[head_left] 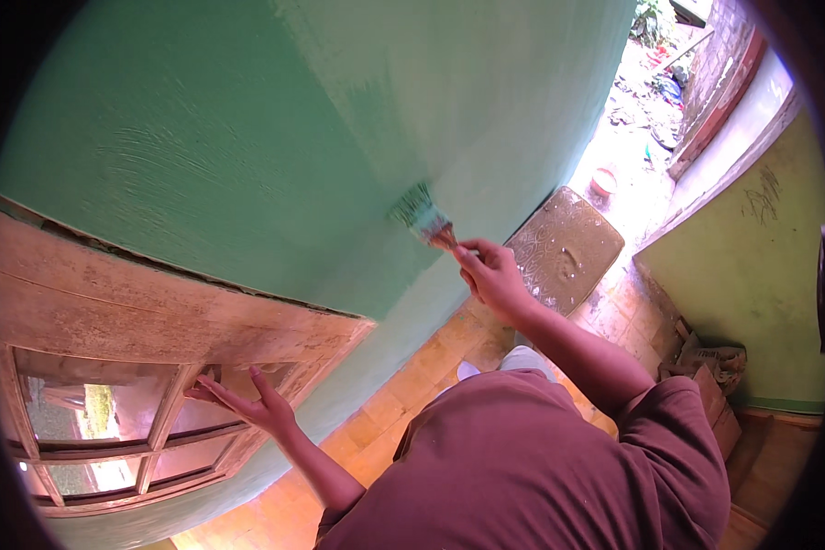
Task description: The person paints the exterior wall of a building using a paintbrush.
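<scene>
My right hand (493,275) grips the handle of a paintbrush (421,215). Green paint coats its bristles, which lie against or very close to the wall (238,119). Darker green covers the wall's left and middle, and a paler green shows on the right and above. Lower left, my left hand (247,401) has its fingers stretched out and the thumb apart. It is at the wooden window frame (156,312), holding nothing; whether the fingertips touch the wood, I cannot tell.
A patterned brown board or mat (566,247) rests on the tiled floor beside the wall. Beyond it, a small reddish pot (603,181) stands in bright light near scattered debris. Cardboard boxes (717,403) sit by the yellow-green wall (752,266) at right. Glass panes (101,394) fill the window.
</scene>
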Tool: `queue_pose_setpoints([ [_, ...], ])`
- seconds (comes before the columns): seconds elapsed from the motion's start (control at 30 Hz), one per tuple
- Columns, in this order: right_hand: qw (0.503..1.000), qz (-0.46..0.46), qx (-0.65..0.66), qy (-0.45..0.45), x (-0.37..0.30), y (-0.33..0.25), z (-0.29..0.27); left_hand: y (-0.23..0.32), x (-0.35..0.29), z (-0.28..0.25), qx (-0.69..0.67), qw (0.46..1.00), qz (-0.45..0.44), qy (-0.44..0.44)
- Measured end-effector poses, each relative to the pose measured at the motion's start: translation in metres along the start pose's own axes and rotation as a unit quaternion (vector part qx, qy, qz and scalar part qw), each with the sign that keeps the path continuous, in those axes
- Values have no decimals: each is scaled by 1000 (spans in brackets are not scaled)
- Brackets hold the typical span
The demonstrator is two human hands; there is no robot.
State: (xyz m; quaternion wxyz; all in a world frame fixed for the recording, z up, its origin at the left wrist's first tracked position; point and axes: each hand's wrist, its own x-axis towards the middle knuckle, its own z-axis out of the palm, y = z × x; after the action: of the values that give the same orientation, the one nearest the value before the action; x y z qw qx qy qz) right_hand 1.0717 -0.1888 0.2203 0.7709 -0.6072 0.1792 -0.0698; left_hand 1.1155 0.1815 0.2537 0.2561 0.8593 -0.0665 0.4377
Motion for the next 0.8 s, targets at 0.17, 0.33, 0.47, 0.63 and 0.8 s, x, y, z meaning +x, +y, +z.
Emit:
queue_pose_setpoints([
  [0.17, 991, 131, 11, -6, -9, 0, -8, 2, -3, 1, -10, 1000, -19, 6],
  [0.33, 990, 95, 77, -64, -19, -80, -1, 4, -3, 0, -17, 999, -26, 16],
  [0.47, 990, 40, 95, -98, -21, -156, 15, 1, -3, -1, -7, 1000, -16, 10],
  [0.63, 986, -77, 74, -128, -23, -213, 24, -5, -8, -2, 7, 1000, -21, -3],
  [0.8, 953, -268, 86, -112, -23, -265, 46, -8, -10, -2, 8, 999, -30, -25],
])
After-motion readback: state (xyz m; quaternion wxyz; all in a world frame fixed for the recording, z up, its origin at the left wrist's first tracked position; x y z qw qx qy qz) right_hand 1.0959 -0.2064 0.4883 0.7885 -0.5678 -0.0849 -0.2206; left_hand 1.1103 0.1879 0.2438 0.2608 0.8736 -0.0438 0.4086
